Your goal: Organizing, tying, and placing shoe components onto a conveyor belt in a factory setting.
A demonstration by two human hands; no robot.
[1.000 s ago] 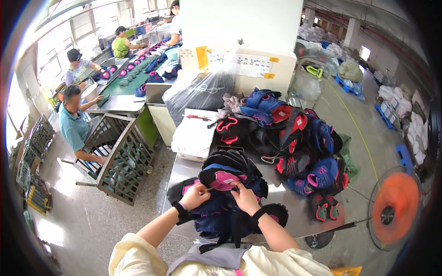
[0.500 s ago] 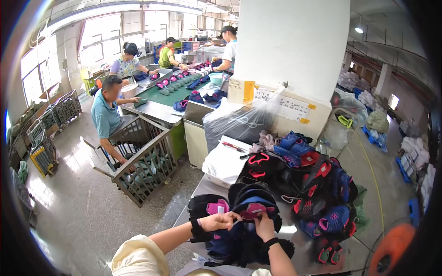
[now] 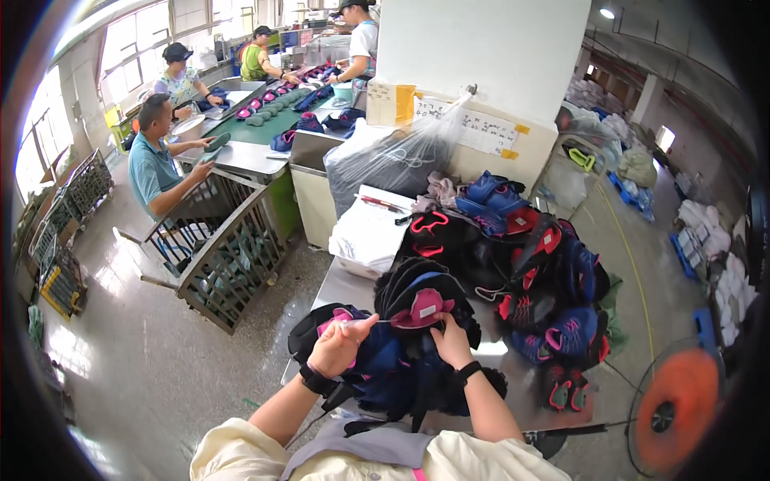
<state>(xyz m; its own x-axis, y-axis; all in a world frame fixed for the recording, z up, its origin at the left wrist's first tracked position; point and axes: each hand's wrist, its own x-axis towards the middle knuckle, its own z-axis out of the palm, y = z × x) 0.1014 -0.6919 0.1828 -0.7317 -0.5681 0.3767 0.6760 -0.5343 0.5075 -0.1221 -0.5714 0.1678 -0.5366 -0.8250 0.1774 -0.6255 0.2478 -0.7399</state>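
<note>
A dark shoe upper with a pink lining and a small white label (image 3: 427, 306) tops a stack of black and blue uppers. My right hand (image 3: 451, 341) pinches the lower edge of this upper. On its left side, my left hand (image 3: 343, 345) is closed, its fingertips pressed together. A thin pale line runs from those fingertips toward the pink edge; whether it is a thread or a slim tool I cannot tell. More dark blue uppers (image 3: 377, 365) lie beneath and between my wrists, one with pink at its opening beside my left hand.
Blue, black and red shoe uppers (image 3: 553, 321) are heaped on the right of the metal table. A white-covered box (image 3: 367, 240) with a red pen stands behind the stack. An orange fan (image 3: 678, 397) is at right. Co-workers stand around a green-topped table (image 3: 241, 132), beside a slatted cart (image 3: 233, 264).
My left hand has drawn back left from the pink edge, and the thin pale line now shows. My right hand still pinches the upper. The co-worker in blue now has both hands raised at a green piece.
</note>
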